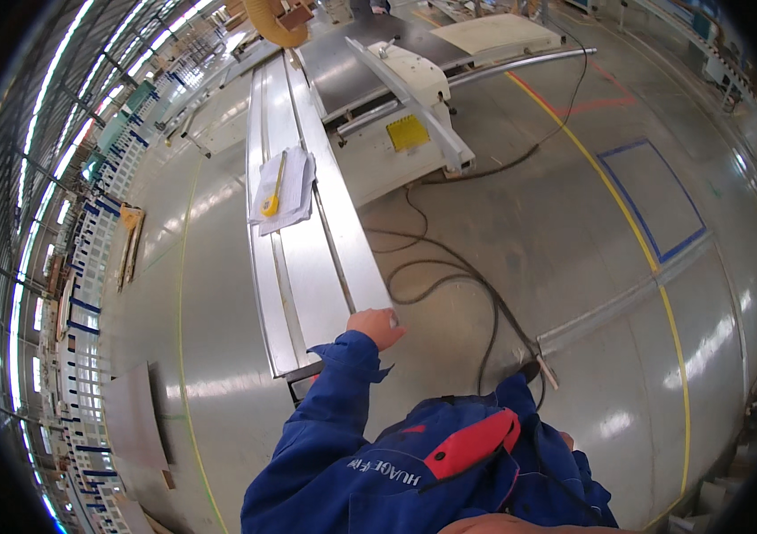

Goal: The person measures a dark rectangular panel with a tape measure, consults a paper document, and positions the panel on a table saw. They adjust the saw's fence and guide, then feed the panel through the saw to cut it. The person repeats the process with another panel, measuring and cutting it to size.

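My left hand is closed at the near right corner of a long silver sliding table, its fingers curled over the edge. Part of that grip is hidden under the hand. Farther along the table lie some white paper sheets, with a yellow tape measure on top, its blade drawn out partway. Of my right hand only a sliver of skin shows beside my blue jacket, low at my right side; its fingers are hidden.
Beyond the table stands a panel saw with a metal fence and a yellow hose. Black cables snake over the floor to the right. A brown board and a pallet truck are at left.
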Demonstrator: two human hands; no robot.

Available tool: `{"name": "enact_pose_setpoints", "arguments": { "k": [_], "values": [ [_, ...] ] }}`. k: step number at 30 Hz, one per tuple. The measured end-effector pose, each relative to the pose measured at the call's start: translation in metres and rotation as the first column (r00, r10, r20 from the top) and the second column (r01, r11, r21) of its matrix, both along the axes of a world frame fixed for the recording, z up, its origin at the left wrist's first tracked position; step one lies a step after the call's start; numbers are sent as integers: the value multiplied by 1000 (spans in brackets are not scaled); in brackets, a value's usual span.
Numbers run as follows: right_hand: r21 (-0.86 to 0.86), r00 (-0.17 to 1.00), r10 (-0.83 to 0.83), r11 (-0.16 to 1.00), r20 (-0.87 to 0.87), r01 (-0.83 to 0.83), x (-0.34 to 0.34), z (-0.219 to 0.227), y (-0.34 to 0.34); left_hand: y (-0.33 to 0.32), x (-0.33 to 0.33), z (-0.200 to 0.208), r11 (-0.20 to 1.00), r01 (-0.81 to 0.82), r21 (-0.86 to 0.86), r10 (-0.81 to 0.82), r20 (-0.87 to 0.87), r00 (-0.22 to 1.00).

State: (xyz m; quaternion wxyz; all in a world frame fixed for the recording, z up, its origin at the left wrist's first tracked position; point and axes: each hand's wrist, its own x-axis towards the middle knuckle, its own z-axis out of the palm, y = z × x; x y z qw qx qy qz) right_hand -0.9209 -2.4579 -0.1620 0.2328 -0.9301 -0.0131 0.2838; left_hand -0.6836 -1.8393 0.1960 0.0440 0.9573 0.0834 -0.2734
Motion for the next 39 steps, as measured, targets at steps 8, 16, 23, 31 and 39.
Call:
{"name": "enact_pose_setpoints", "arguments": {
  "k": [8, 16, 23, 31, 39],
  "values": [
    [474, 962, -266, 841, -55, 260, 172, -25, -86, -29, 40, 3, 967, -231, 108, 239, -67, 969],
    [533, 851, -351, 668, -390, 520, 277, -49, -156, -53, 57, -7, 898, -385, 214, 403, -49, 914],
    [92, 980, 143, 983, 141, -157, 291, -103, -167, -38, 94, -12, 827, -507, 244, 531, -40, 847],
    [131, 998, 39, 990, 48, -45, 338, -108, -178, -13, 110, -53, 596, -770, 225, 719, 278, 638],
    [51, 970, 197, 977, 141, -206, 371, -109, -173, -5, 94, -65, 563, -825, 46, 755, 379, 536]
  ]
}}
